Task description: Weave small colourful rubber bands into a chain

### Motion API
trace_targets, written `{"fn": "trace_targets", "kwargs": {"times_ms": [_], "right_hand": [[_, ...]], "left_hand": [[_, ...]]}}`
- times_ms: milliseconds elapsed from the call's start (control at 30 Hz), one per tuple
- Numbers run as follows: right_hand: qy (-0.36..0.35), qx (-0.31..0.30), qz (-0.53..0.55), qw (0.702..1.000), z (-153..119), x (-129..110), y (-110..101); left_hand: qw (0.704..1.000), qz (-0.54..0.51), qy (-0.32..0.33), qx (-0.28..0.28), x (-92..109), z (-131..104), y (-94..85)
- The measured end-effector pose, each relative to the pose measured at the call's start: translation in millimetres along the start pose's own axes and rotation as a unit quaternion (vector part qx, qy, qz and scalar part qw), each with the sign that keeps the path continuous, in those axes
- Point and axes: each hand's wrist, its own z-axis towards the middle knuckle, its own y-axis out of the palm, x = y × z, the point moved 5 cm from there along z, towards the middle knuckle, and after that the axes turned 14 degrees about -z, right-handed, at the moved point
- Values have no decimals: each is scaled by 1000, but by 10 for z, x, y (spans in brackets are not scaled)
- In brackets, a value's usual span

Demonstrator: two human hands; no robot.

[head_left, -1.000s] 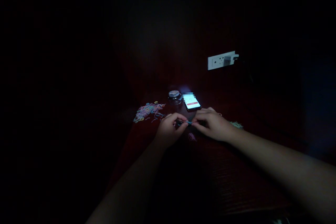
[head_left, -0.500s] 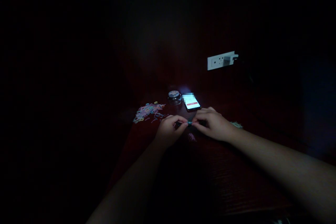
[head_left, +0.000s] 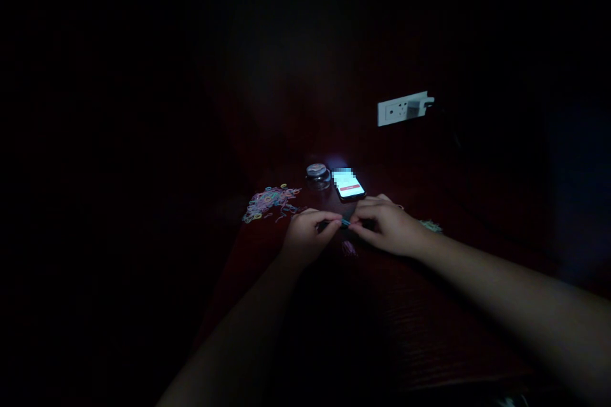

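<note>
My left hand [head_left: 310,233] and my right hand [head_left: 384,221] meet over the dark red table, each with thumb and fingertips pinched. Between them they hold a small bluish-green rubber band [head_left: 345,222], one end at each hand; whether it is a single band or several is too dim to tell. Just below the fingertips lies a little bunch of pinkish-purple rubber bands [head_left: 349,248]. Left of my left hand spreads a loose pile of multicoloured rubber bands [head_left: 270,202]. Partly hidden behind my right wrist is a small heap of pale green bands [head_left: 432,226].
A round clear jar with a lid [head_left: 317,176] stands behind my hands. Beside it a phone [head_left: 349,184] lies with its screen lit. A white power socket [head_left: 401,109] with a plug is on the wall at the right. The surroundings are very dark.
The bluish-green band between my fingertips looks slightly more tilted and drawn out. Both hands stay in nearly the same place, and the things on the table have not moved.
</note>
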Motion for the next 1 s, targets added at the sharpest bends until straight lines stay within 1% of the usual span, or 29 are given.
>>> {"fn": "trace_targets", "kwargs": {"times_ms": [167,367,533,733,867,1000], "right_hand": [[7,-1,-2,1000,1,16,14],[7,-2,-6,1000,0,19,15],[6,-2,-4,1000,-5,32,26],[28,27,14,999,-16,35,1],[50,36,26,998,-28,38,-14],[41,33,36,998,-23,45,16]], "left_hand": [[1000,-2,2,8,15,0,-8],[1000,4,9,-2,35,4,-3],[1000,2,-2,-3,6,3,3],[1000,-1,-6,-6,4,0,12],[1000,2,-8,-4,26,-5,6],[1000,-3,-1,-5,39,-10,12]]}}
